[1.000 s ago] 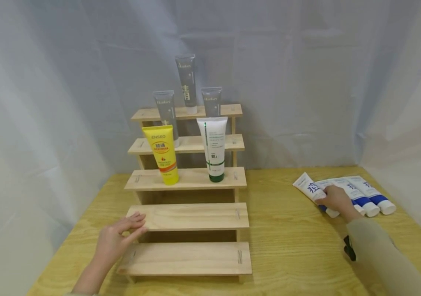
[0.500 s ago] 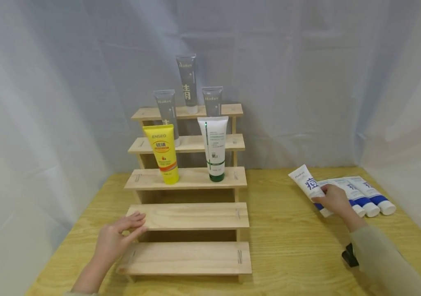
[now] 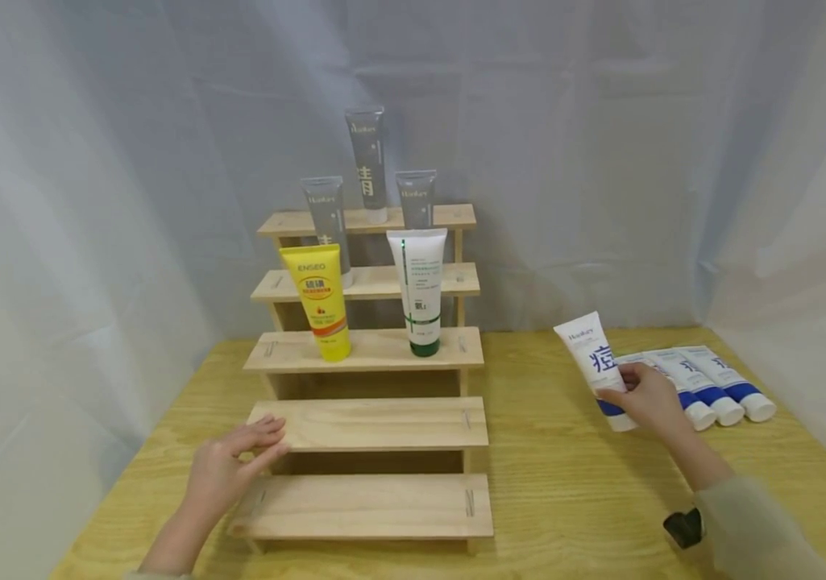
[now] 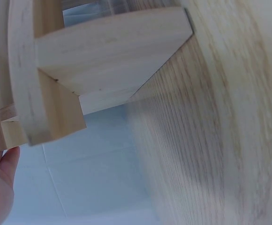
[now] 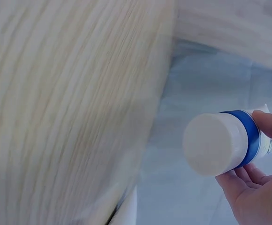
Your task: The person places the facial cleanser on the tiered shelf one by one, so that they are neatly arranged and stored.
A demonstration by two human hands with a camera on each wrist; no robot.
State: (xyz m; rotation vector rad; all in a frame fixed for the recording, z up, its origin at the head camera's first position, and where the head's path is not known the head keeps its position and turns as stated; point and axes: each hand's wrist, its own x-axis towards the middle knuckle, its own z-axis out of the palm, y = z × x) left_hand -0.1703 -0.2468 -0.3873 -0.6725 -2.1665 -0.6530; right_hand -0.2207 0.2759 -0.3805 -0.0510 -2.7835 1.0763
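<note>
At the right of the head view my right hand [image 3: 646,399] grips a white squeeze tube [image 3: 590,354] with a blue band, cap end down and tilted. In the right wrist view its round white cap [image 5: 211,144] faces the camera, thumb and fingers on either side. My left hand [image 3: 227,463] holds the left end of a stepped wooden display stand [image 3: 376,424] at the second step from the bottom, fingers over the board and thumb by its front edge. Higher on the stand stand a yellow tube [image 3: 320,302], a white-and-green tube [image 3: 421,290] and grey tubes [image 3: 367,161].
Several more blue-banded white tubes [image 3: 720,374] lie side by side on the wood-grain table [image 3: 572,499], right behind my right hand. A pale curtain [image 3: 543,161] closes off the back and both sides. The two lowest steps are bare boards.
My right hand has lifted the blue-banded tube off the row and brought it left and toward me, turning it more upright. My left hand stays put on the stand.
</note>
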